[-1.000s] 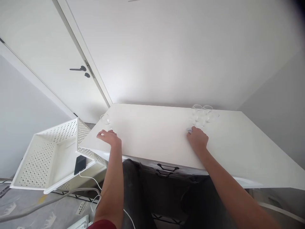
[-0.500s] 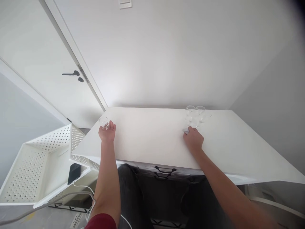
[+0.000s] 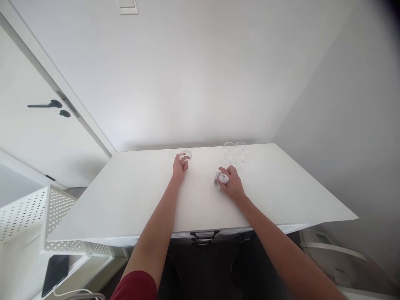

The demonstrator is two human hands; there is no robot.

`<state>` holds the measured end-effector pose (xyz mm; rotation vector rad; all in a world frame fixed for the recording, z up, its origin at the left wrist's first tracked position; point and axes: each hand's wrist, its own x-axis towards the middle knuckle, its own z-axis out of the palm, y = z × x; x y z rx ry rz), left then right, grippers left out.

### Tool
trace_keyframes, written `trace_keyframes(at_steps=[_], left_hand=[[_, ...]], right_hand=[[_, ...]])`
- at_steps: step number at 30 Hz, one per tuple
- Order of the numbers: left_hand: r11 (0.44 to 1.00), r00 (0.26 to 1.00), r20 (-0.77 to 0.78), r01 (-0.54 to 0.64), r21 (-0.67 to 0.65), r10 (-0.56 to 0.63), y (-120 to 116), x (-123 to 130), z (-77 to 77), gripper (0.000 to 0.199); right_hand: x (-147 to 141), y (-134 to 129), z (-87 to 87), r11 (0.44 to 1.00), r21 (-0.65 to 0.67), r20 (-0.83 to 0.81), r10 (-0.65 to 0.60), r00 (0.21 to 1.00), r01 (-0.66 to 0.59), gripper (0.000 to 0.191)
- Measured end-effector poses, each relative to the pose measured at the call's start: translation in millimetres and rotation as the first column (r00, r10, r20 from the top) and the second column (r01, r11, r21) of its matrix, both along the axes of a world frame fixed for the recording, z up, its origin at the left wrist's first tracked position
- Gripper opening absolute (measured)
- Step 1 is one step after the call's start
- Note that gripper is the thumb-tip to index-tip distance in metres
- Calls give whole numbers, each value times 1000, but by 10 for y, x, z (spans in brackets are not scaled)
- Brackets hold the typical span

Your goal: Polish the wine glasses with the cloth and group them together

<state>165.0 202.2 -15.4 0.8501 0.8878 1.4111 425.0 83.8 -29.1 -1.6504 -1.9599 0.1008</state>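
Note:
My left hand (image 3: 180,165) is closed around a clear glass (image 3: 185,156) above the middle of the white tabletop (image 3: 125,196). To its right, my right hand (image 3: 233,183) grips a crumpled white cloth or tissue (image 3: 223,178), its fingers curled over it. Just behind my right hand stand several clear glasses (image 3: 240,152) near the table's back edge. Their lower parts are faint against the white surface.
A white perforated rack (image 3: 59,208) with a black phone (image 3: 56,273) and a white cable is at the lower left. Dark drawer handles (image 3: 204,236) show below the front edge. A door with a black handle (image 3: 45,105) is at the left.
My left hand has moved right with the glass, from the table's left end to its middle. My right hand has drawn slightly away from the glasses, showing more of the cloth. The view has shifted.

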Motion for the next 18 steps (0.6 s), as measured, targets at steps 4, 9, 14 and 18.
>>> trace_keyframes(at_steps=[4, 9, 14, 18], left_hand=[[987, 989, -141, 65, 145, -44, -14, 130, -115, 44], [972, 975, -220, 17, 233, 35, -64, 146, -102, 41], [968, 962, -248, -51, 246, 114, -72, 173, -108, 40], [961, 947, -268, -109, 253, 177, -52, 164, -141, 40]], right_hand=[[-65, 6, -50, 996, -72, -36, 52, 998, -55, 48], [-373, 305, -7, 986, -20, -429, 144, 892, -168, 34], [-787, 776, 58, 997, 31, -752, 70, 655, -71, 36], [-842, 897, 21, 997, 12, -868, 45, 494, -70, 48]])
